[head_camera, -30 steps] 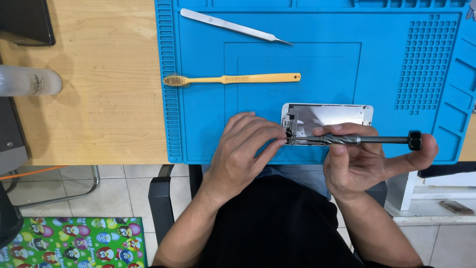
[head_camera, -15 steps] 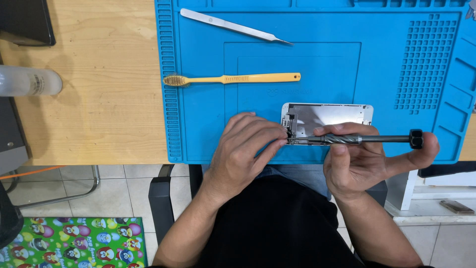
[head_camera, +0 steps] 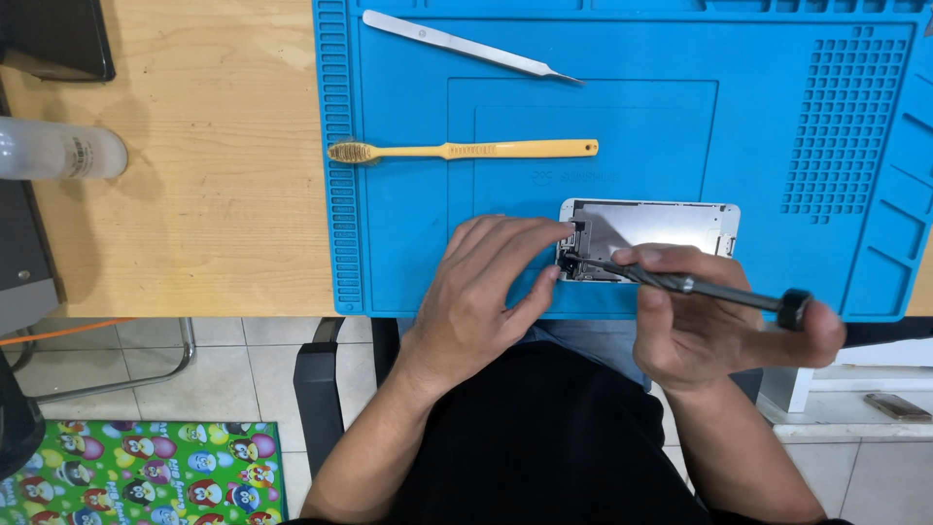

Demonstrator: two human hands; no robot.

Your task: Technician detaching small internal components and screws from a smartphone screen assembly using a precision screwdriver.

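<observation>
An opened phone (head_camera: 661, 226) with its silver inside showing lies on the blue work mat (head_camera: 758, 117) near the table's front edge. My left hand (head_camera: 491, 287) rests on the mat with its fingertips pressed on the phone's left end. My right hand (head_camera: 709, 326) grips a dark screwdriver (head_camera: 700, 288) that lies almost level, its tip at the phone's left end and its black cap pointing right. Part of the phone is hidden under my fingers.
A yellow toothbrush (head_camera: 466, 150) and metal tweezers (head_camera: 471, 45) lie on the mat farther back. A white bottle (head_camera: 58, 151) lies on the wooden table (head_camera: 194, 194) at the left, with a dark device (head_camera: 53, 39) behind it. A colourful floor mat (head_camera: 136, 472) shows below.
The screwdriver's cap end has dropped slightly and my right hand has shifted a little with it. My left hand and the phone stay put.
</observation>
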